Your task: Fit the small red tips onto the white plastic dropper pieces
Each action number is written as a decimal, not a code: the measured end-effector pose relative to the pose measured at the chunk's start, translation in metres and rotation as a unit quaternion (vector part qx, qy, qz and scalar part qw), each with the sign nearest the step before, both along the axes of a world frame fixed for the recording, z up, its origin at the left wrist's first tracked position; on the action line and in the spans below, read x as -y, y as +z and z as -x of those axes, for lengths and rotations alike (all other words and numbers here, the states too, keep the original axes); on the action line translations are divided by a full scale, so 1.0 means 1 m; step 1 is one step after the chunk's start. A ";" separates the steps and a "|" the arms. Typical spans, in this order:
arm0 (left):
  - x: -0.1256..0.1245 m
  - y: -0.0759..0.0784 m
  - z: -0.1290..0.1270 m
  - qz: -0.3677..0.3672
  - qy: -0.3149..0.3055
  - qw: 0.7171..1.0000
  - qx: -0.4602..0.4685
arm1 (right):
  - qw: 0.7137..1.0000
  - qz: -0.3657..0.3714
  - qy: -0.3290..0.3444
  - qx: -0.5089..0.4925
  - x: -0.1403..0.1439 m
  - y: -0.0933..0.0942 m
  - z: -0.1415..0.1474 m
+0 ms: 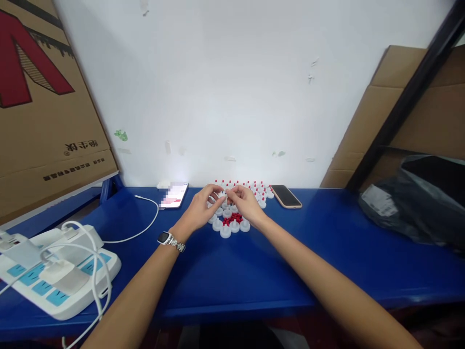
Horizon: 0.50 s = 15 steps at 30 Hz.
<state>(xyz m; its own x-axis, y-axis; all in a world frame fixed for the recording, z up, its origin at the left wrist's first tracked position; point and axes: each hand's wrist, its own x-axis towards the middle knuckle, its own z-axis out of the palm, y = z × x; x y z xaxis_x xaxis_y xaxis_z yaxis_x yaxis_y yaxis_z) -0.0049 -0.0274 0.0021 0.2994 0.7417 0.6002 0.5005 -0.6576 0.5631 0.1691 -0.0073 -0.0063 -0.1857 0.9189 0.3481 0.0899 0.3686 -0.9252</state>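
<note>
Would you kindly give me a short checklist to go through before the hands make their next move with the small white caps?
1. Both hands meet on one piece: left hand and right hand pinch a white cap: ok.
2. Red tip seated in it: cannot tell.
3. Loose red tips within reach: ok.
4. Empty white caps near: ok.
5. Phones apart from the parts: ok.

The tabletop was deep blue. The caps were white, the small pieces red. The power strip was white with light-blue sockets; the bag was black.
</note>
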 end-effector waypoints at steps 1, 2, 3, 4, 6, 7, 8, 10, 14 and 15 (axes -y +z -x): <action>0.002 0.000 -0.003 0.001 -0.002 1.000 0.004 | 1.000 -0.008 -0.009 0.015 0.002 -0.001 -0.002; 0.003 0.000 -0.006 0.002 -0.002 1.000 0.008 | 0.999 -0.020 -0.017 0.036 0.003 -0.001 -0.004; 0.003 0.000 -0.008 0.002 -0.001 1.000 0.012 | 0.997 -0.034 -0.025 0.059 0.004 -0.001 -0.004; 0.004 0.000 -0.009 0.001 0.002 1.000 0.016 | 0.995 -0.050 -0.031 0.081 0.004 -0.001 -0.005; 0.005 0.001 -0.011 -0.002 0.004 1.000 0.017 | 0.991 -0.074 -0.039 0.106 0.005 0.000 -0.005; 0.005 0.001 -0.011 -0.005 -0.001 1.000 0.012 | 0.990 -0.079 -0.042 0.107 0.005 0.000 -0.005; 0.006 0.002 -0.011 -0.010 -0.009 1.000 0.005 | 0.991 -0.079 -0.043 0.103 0.005 0.000 -0.005; 0.007 0.003 -0.011 -0.027 -0.031 0.999 -0.013 | 0.992 -0.072 -0.046 0.091 0.006 0.000 -0.005; 0.009 0.004 -0.012 -0.032 -0.039 0.999 -0.017 | 0.993 -0.073 -0.050 0.081 0.009 0.003 -0.004; 0.010 0.005 -0.013 -0.018 -0.033 0.999 -0.006 | 0.992 -0.078 -0.054 0.083 0.011 0.005 -0.003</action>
<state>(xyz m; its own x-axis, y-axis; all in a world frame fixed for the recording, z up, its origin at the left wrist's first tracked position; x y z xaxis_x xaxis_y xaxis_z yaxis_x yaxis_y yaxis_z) 0.0077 -0.0369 0.0068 0.3554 0.6985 0.6212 0.4619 -0.7090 0.5329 0.1725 -0.0178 -0.0011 -0.1557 0.8742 0.4599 0.2839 0.4855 -0.8268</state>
